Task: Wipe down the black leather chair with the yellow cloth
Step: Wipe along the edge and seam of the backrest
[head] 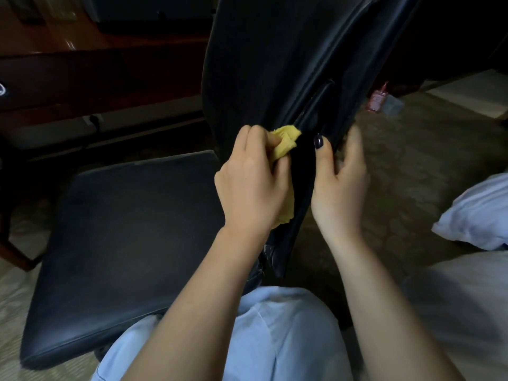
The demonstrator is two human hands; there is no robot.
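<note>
The black leather chair (129,243) fills the middle of the head view, its seat low on the left and its backrest rising at top centre. My left hand (251,182) grips the bunched yellow cloth (286,141) against the side edge of the backrest, where a black bar runs up. Part of the cloth shows below the palm. My right hand (341,180) grips the same backrest edge from the right, thumb on the front and fingers curled behind it.
A dark wooden desk (82,64) stands behind the chair at upper left. White bedding (478,213) lies at the right edge. A small pink bottle (376,99) sits on the patterned carpet (412,160) beyond the backrest. My light blue clothing fills the bottom centre.
</note>
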